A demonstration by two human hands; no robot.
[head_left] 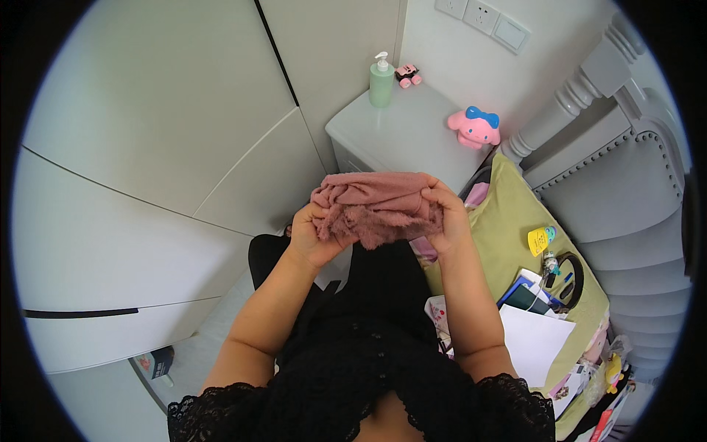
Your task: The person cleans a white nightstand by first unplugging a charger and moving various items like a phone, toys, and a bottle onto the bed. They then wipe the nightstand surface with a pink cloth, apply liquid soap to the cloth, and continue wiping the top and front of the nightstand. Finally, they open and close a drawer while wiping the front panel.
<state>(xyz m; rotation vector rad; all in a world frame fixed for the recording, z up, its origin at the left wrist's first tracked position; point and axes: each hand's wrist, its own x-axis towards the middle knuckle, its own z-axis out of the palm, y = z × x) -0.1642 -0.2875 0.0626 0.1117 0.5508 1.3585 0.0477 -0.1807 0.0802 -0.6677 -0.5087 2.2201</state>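
Observation:
A dusty-pink cloth (375, 206), folded or bunched with a fuzzy lower side, is held up in front of me above my lap. My left hand (315, 234) is closed on its left end, fingers partly hidden behind the cloth. At the right end my right hand (446, 214) grips it, with fingertips bent over the top edge. The cloth stretches between both hands, short of the nightstand (375, 136) beyond.
On the nightstand stand a green pump bottle (381, 82), a small pink toy car (408, 75) and a pink figure with a blue bow (475, 127). White cabinets (147, 110) rise at left. Papers (534, 342) and a black headband (577, 280) lie on a green pillow (508, 214).

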